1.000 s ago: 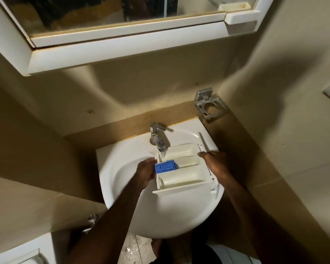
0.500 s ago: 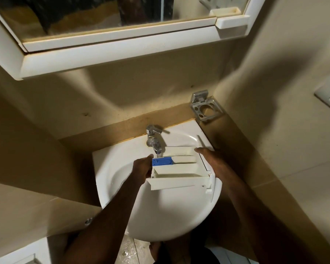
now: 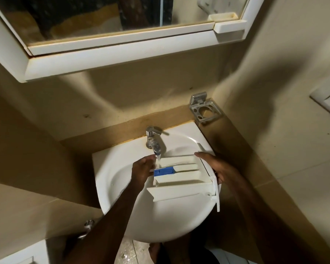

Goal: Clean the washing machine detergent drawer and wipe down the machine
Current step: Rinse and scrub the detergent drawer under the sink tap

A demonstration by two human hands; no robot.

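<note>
A white detergent drawer [image 3: 181, 178] with a blue insert [image 3: 164, 170] is held over the white sink [image 3: 120, 202], under the chrome tap [image 3: 153, 139]. A thin stream of water [image 3: 158, 161] runs from the tap onto the drawer's left end. My left hand [image 3: 142, 171] grips the drawer's left side beside the blue insert. My right hand [image 3: 215, 166] holds the drawer's right side, fingers along its far edge. The drawer's front panel [image 3: 181, 191] faces me.
A mirrored cabinet [image 3: 111, 54] hangs above the sink. A metal toothbrush holder [image 3: 204, 109] is fixed to the wall at the right. A white fixture [image 3: 17, 254] shows at the bottom left, beside a metal valve [image 3: 88, 225]. Beige tiled walls close in on both sides.
The drawer has tilted, its front panel dropping towards me and its far end rising under the tap. Both hands keep their hold on it. The camera has shifted slightly.
</note>
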